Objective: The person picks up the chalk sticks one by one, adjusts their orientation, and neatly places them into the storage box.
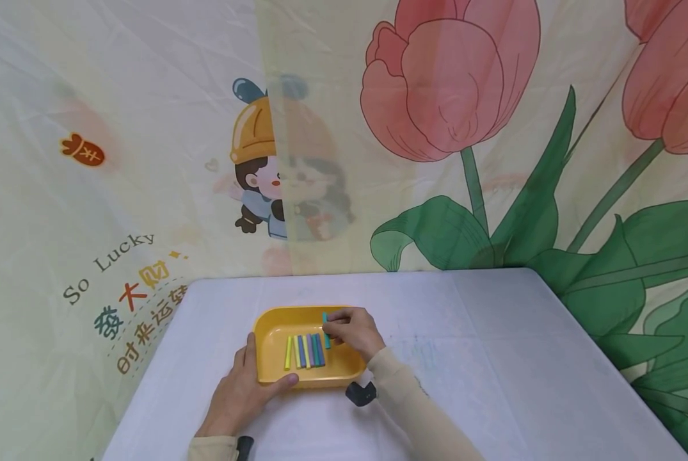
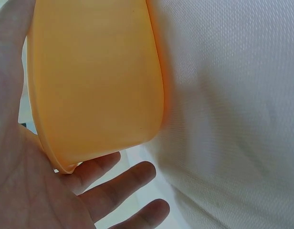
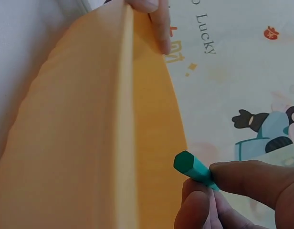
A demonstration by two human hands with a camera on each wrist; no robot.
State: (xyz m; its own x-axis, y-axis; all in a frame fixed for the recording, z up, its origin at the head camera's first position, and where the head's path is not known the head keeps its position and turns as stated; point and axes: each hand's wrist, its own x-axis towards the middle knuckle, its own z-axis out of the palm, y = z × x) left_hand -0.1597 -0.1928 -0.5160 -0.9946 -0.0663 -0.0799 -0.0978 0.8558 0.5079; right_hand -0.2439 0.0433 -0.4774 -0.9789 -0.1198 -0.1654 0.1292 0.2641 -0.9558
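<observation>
My left hand (image 1: 237, 388) rests around the near left corner of a yellow tray (image 1: 271, 378), thumb along the near rim. In the left wrist view, straight, spread fingers (image 2: 119, 190) reach past the tray's wall (image 2: 99, 76). Between thumb and fingertips, my right hand (image 1: 352, 330) pinches a teal crayon-like stick (image 3: 194, 167) over the tray's right half. Its six-sided end shows in the right wrist view. Several slim sticks (image 1: 304, 351) in yellow, blue, purple and teal lie side by side in the tray, left of the held one.
A white cloth (image 1: 464, 397) covers the table, with faint bluish smudges right of the tray. Behind the table's far edge hangs a printed curtain (image 1: 320, 51) with tulips and a cartoon figure. Black straps show at both wrists.
</observation>
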